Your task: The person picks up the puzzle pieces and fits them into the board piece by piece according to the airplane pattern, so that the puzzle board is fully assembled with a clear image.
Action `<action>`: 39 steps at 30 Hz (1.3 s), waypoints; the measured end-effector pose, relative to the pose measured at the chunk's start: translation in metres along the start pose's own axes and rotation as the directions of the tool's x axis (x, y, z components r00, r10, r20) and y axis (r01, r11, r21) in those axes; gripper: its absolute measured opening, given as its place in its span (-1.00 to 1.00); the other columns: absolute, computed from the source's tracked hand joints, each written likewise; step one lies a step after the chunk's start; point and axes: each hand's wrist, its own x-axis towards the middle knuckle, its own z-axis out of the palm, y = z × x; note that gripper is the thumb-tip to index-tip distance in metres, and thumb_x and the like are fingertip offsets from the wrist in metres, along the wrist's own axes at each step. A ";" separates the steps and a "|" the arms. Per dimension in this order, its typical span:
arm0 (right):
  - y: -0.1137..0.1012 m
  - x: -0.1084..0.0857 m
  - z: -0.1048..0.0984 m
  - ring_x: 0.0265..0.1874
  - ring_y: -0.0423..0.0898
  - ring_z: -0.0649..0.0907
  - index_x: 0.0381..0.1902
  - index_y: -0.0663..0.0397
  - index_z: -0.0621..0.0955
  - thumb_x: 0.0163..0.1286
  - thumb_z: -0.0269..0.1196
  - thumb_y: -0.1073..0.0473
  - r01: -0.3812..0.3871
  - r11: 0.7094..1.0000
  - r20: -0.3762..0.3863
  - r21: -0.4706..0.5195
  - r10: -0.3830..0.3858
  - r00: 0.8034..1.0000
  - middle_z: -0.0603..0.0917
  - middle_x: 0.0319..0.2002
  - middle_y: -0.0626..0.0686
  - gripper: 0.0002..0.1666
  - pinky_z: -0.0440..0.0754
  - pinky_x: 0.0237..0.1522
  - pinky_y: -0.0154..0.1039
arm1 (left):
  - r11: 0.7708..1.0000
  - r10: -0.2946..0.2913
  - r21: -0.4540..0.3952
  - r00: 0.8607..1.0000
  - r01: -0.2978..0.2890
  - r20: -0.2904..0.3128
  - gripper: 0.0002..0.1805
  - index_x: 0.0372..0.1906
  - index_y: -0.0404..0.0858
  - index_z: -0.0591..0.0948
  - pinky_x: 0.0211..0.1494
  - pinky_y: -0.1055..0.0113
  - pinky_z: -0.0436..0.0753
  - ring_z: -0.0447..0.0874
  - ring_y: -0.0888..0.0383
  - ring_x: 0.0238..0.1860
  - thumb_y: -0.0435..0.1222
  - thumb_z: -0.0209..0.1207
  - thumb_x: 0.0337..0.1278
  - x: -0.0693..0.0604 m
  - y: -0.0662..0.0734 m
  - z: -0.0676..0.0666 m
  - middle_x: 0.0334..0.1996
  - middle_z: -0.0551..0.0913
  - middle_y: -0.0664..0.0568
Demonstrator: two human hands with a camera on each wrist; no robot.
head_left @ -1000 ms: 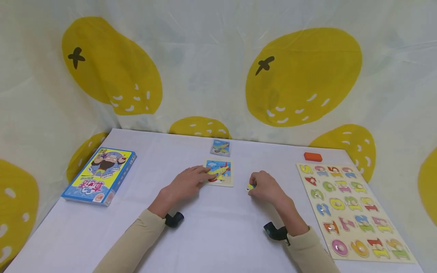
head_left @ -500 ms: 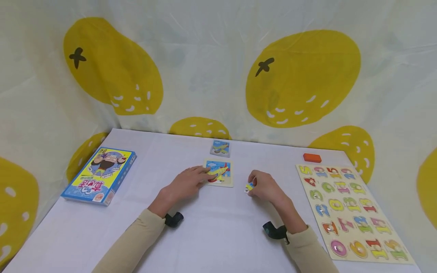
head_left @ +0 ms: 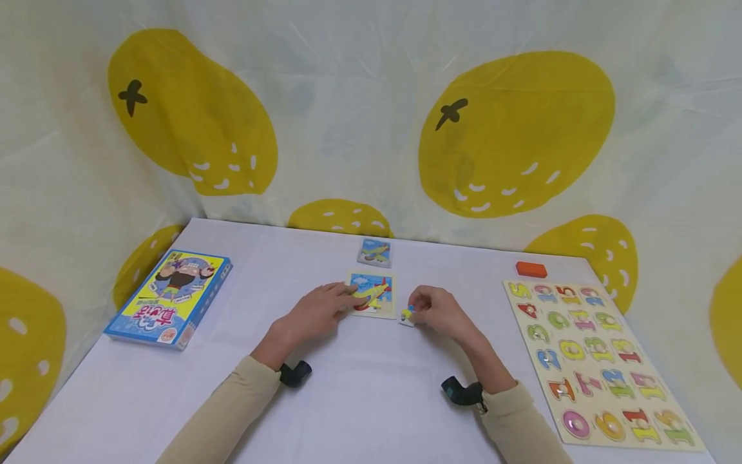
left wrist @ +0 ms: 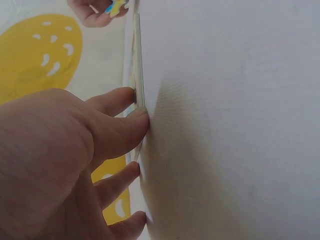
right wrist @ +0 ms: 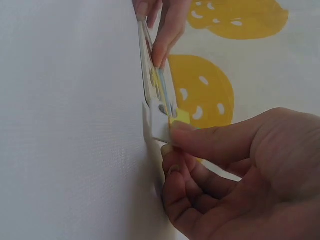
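Note:
In the head view, a small framed jigsaw puzzle (head_left: 395, 294) with a yellow airplane picture lies mid-table. My left hand (head_left: 313, 314) rests over its left edge; the left wrist view shows the thumb against the board's edge (left wrist: 138, 55) and other fingertips touching the board and cloth. Just right of the frame, my right hand (head_left: 442, 312) pinches a small puzzle piece (head_left: 404, 317) between thumb and fingers. Close up in the right wrist view, the piece (right wrist: 160, 121) shows white and yellow, tilted beside the frame's corner. The curled fingers hide part of it.
A card with a matching airplane picture (head_left: 374, 252) lies behind the frame. At the left is a blue and yellow box (head_left: 170, 298). On the right lie a wooden number board (head_left: 595, 361) and an orange block (head_left: 531, 269). A fruit-patterned curtain (head_left: 359, 129) rises behind the table.
My right hand has moved left with the puzzle piece, bringing it beside the frame; more of the piece shows now. The left hand has stayed in place on the frame.

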 end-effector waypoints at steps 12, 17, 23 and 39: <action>-0.015 0.013 0.018 -0.32 -0.08 0.56 -0.18 0.10 0.76 0.25 0.29 0.38 0.026 1.000 -0.150 -0.014 -0.027 0.988 0.70 -0.33 0.07 -0.79 0.51 -0.26 -0.30 | 1.000 -0.018 0.016 1.000 0.018 -0.001 -0.53 0.34 0.09 0.53 0.52 -0.04 0.32 0.30 -0.07 0.48 -0.32 0.09 0.41 -0.001 0.001 -0.001 0.42 0.44 0.01; -0.017 0.018 0.027 -0.37 -0.10 0.56 -0.21 0.13 0.69 0.21 0.35 0.33 -0.014 1.000 -0.168 0.003 0.014 0.986 0.67 -0.39 0.05 -0.84 0.50 -0.32 -0.33 | 1.000 -0.015 0.010 1.000 0.015 0.003 -0.53 0.35 0.08 0.52 0.51 -0.05 0.31 0.29 -0.08 0.48 -0.31 0.08 0.42 0.000 0.001 0.000 0.42 0.42 0.01; -0.020 0.021 0.035 -0.45 -0.11 0.53 -0.40 0.12 0.63 0.17 0.41 0.31 -0.030 0.999 -0.185 0.024 0.034 0.982 0.61 -0.51 0.02 -0.88 0.47 -0.41 -0.34 | 1.000 -0.011 0.020 1.000 0.011 0.009 -0.53 0.36 0.10 0.51 0.51 -0.03 0.32 0.30 -0.06 0.48 -0.30 0.08 0.43 0.001 0.001 0.001 0.43 0.41 0.03; -0.027 0.025 0.045 -0.46 -0.10 0.50 -0.44 0.14 0.65 0.18 0.37 0.37 -0.017 0.997 -0.192 -0.080 0.002 0.981 0.56 -0.57 0.00 -0.91 0.42 -0.40 -0.31 | 1.000 0.022 0.001 1.000 -0.022 -0.014 -0.55 0.33 0.04 0.54 0.47 -0.11 0.36 0.33 -0.14 0.46 -0.32 0.10 0.41 0.000 0.000 -0.001 0.39 0.46 -0.08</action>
